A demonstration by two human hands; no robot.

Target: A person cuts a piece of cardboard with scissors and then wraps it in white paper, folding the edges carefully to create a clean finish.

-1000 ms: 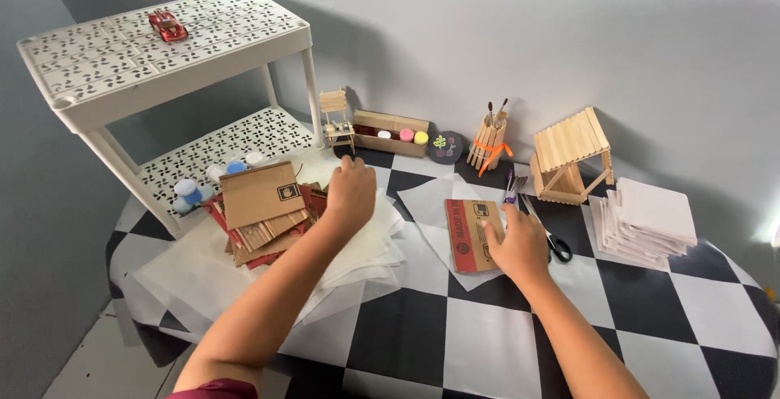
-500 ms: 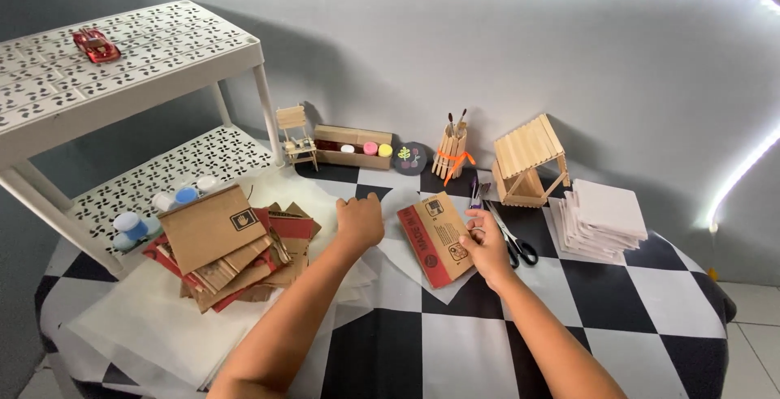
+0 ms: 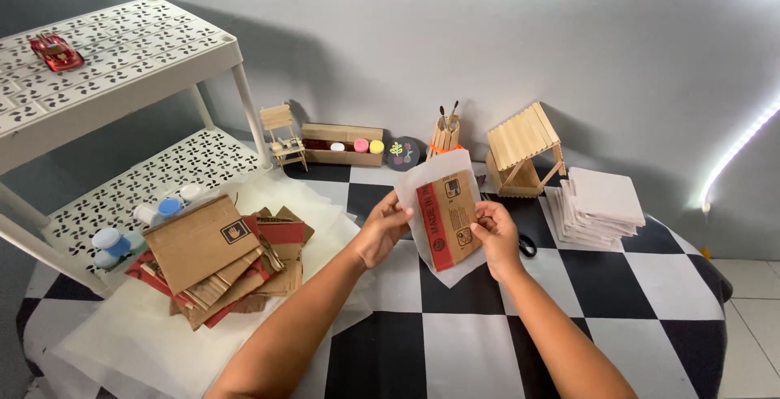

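My left hand (image 3: 383,227) and my right hand (image 3: 496,235) hold up a piece of brown cardboard with a red stripe (image 3: 449,218), laid against a translucent white paper sheet (image 3: 431,175). The left hand grips the left edge, the right hand grips the right edge. Both are lifted above the black-and-white checkered table (image 3: 650,301), tilted toward me.
A pile of cardboard pieces (image 3: 223,257) lies on white paper at the left. A white perforated shelf rack (image 3: 122,49) carries a red toy car (image 3: 55,50) and small paint pots (image 3: 110,242). Behind stand a tiny wooden chair, a paint tray, a brush holder, a stick house (image 3: 524,149) and stacked white sheets (image 3: 597,204).
The cardboard piece and paper sheet, flat on the table before, are now lifted between both hands. My left hand came over from the cardboard pile. The view shifted left.
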